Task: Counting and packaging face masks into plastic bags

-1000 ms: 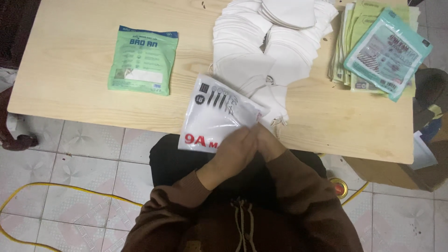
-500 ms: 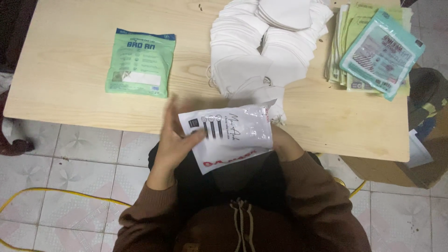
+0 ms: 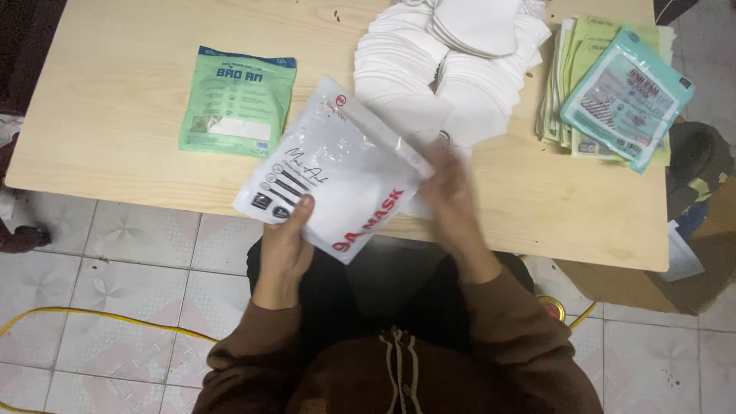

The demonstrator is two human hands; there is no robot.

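Observation:
My left hand grips the lower left corner of a white plastic mask pouch with red and black print, held tilted over the front edge of the wooden table. My right hand, blurred with motion, is at the pouch's right edge near its sealed strip; whether it grips the pouch is unclear. Just behind the pouch lies a big heap of white face masks.
A green mask packet lies flat on the table's left part. A stack of green and teal packets sits at the right end. A cardboard box stands on the tiled floor at right, a yellow cable at left.
The pouch has been turned and lifted to the left, its printed face now up. My left hand shifted to its lower corner and my right hand moved to its right edge.

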